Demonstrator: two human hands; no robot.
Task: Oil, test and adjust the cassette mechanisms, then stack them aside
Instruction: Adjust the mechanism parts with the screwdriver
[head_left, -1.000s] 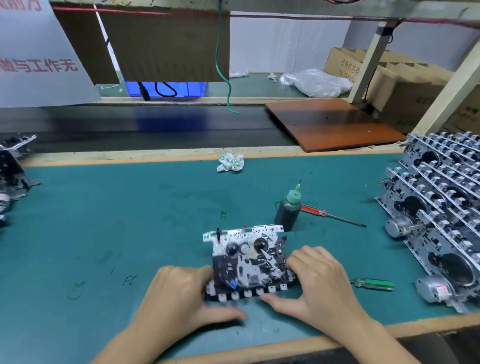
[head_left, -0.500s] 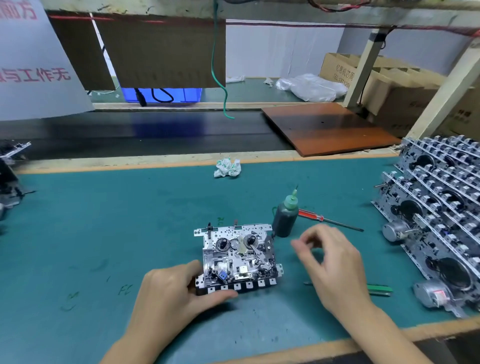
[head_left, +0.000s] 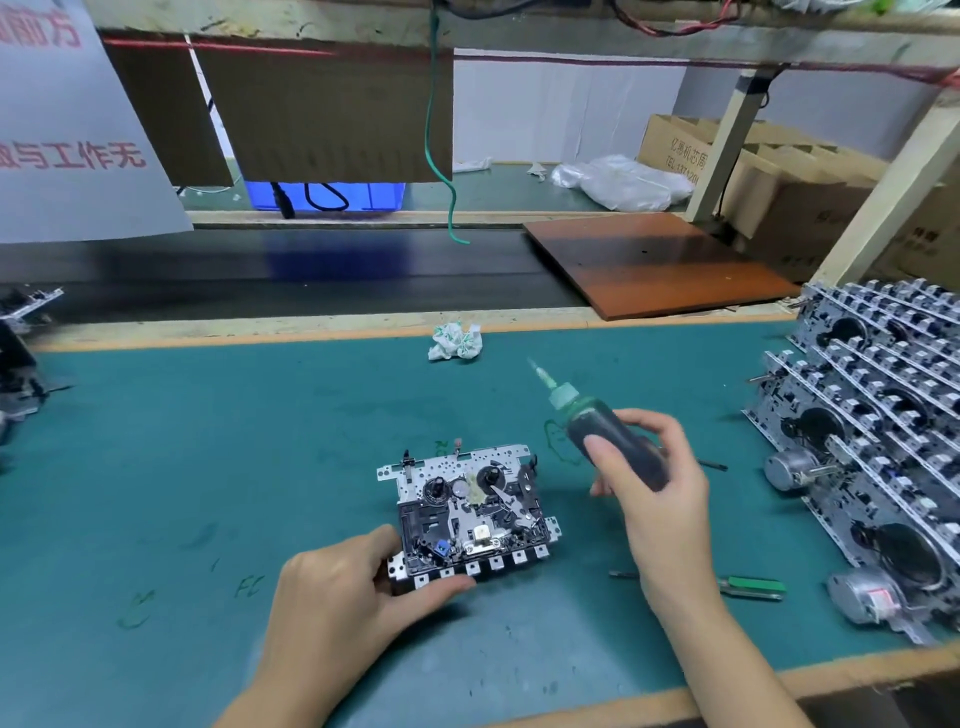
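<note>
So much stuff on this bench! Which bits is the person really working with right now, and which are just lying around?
In use:
- cassette mechanism, held by the left hand
- oil bottle, gripped in the right hand
- stacked mechanisms, same job

Lying about:
- green screwdriver
- crumpled paper
- brown board
- cardboard boxes

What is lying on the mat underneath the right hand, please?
Below the right hand, a green-handled screwdriver lies on the mat, its middle covered by the wrist. Behind the fingers and the oil bottle, a thin dark tip pokes out; the rest is hidden.
</note>
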